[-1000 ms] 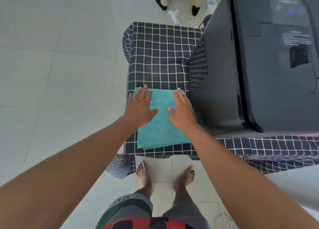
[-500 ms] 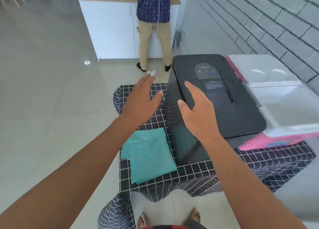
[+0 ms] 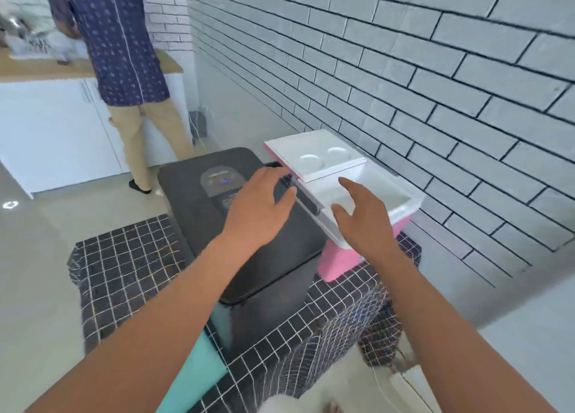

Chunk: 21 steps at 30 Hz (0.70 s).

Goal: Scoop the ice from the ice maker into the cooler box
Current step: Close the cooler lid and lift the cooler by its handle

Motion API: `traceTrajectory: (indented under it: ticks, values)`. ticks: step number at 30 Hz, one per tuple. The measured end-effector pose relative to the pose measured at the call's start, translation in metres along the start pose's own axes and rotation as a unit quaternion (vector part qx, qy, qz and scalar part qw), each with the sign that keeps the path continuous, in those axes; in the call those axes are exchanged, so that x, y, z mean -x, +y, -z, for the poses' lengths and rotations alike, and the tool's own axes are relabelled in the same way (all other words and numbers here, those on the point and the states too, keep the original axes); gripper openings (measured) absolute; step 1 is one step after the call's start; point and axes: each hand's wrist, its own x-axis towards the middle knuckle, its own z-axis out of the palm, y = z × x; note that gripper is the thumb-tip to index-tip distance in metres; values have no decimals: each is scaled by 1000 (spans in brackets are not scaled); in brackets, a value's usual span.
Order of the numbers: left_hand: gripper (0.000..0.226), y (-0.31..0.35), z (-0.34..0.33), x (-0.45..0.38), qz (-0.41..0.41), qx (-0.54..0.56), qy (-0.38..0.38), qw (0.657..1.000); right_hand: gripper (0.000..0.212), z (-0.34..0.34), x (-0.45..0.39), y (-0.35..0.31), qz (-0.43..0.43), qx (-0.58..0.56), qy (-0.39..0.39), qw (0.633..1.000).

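Hands over ice maker, lid shut

Left hand (image 3: pixel 259 206), open and empty, hovers on the ice maker (image 3: pixel 199 207); right hand (image 3: pixel 362 216), likewise, hovers at the open cooler (image 3: pixel 401 207) rightward. Scoop apparently unseen.

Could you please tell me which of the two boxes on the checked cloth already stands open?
The pink cooler box: its white lid is swung back, baring the white inside. The black ice maker beside it is closed.

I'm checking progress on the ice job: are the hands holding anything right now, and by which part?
Nothing is held. The left hand hovers open over the ice maker, and the right hand is open in front of the cooler box.
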Motion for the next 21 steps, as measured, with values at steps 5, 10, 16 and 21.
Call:
traceTrajectory:
  ticks: [5,10,16,21]
  values:
    - [39,19,-80,-34,51,-6,-85,995,53,24,-32,85,-44,36,-11,998]
    - [51,20,-175,-98,95,-80,-117,985,57,36,-104,177,-40,61,-46,996]
    - [66,-6,-267,-185,168,-201,-93,961,67,27,-217,271,-3,79,-100,992]
    - [94,-39,-284,-237,299,-295,-48,906,64,6,-304,301,35,47,-166,984]
